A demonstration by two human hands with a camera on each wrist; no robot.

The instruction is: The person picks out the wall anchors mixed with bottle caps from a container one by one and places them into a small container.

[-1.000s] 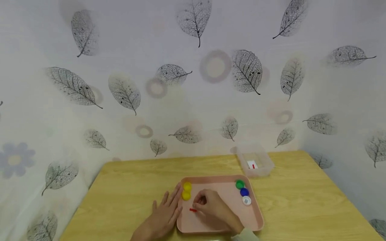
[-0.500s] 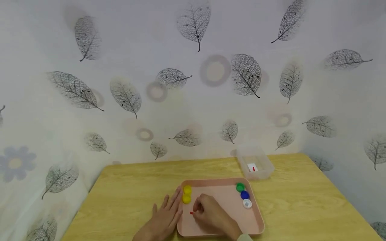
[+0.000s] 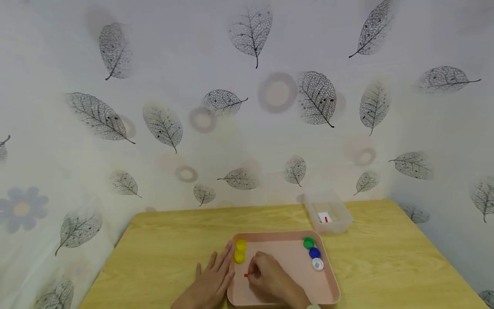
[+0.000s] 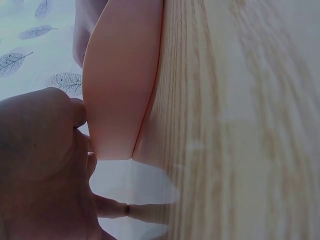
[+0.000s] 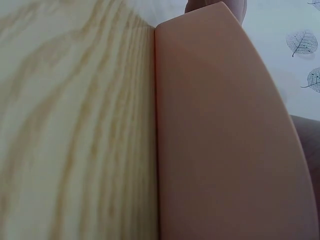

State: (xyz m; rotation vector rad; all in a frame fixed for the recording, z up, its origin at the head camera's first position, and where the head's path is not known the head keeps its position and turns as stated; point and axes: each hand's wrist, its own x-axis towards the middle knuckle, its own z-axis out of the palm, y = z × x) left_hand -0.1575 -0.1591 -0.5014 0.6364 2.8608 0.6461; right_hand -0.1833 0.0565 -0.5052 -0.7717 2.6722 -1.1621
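In the head view, my right hand (image 3: 270, 277) is over the pink tray (image 3: 278, 240), thumb and index finger pinching one end of a small red stick (image 3: 246, 275). The stick's left end shows past the fingertips; the rest is hidden behind them. My left hand (image 3: 210, 279) has its fingers spread and extended along the tray's left rim. In the left wrist view, fingers of the left hand (image 4: 45, 160) meet the rim of the tray (image 4: 120, 85). Two yellow caps (image 3: 240, 251) sit inside the tray at the upper left.
Along the tray's right side lie a green cap (image 3: 308, 243), a blue cap (image 3: 314, 253) and a white cap (image 3: 317, 264) with a grey mark. Behind it, a clear plastic box (image 3: 335, 227) holds a white piece and a red piece. A leaf-patterned wall (image 3: 239, 137) rises behind the wooden table (image 3: 173, 231).
The right fingertips have closed in over the red stick, covering more of it. The left hand stays at the rim. The whole head view has shifted slightly.
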